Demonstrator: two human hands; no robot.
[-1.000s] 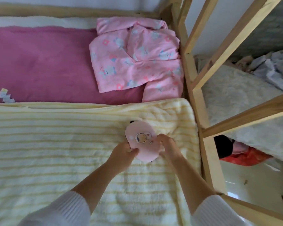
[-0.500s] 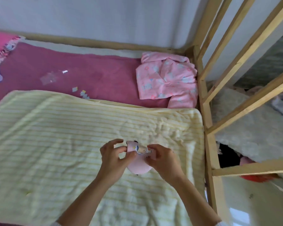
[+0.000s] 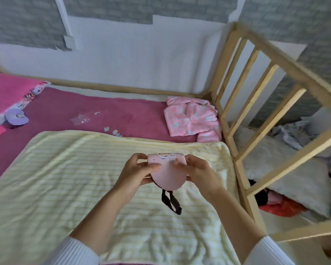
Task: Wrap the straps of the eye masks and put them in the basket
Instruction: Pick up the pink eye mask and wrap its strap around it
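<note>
I'm holding the pink eye mask (image 3: 165, 174) folded in half, up off the yellow striped blanket (image 3: 69, 188), right in front of me. My left hand (image 3: 137, 172) is pinching its left edge, thumb on the front face, fingers tucked behind. My right hand (image 3: 198, 172) is gripping the right edge the same way, thumb pressing near the top fold. The black strap (image 3: 170, 200) is dangling loose below the mask in a loop, not wound at all yet.

So that's the job now, I'd say: I'm wanting to keep the fold pinned shut with one hand while the other goes down for that strap. Best to catch it close to where it leaves the mask, then wind it snug around the folded middle so the halves aren't springing apart. Too slack and it's probably slipping off.

No basket anywhere in my view, so that's waiting for later.
</note>
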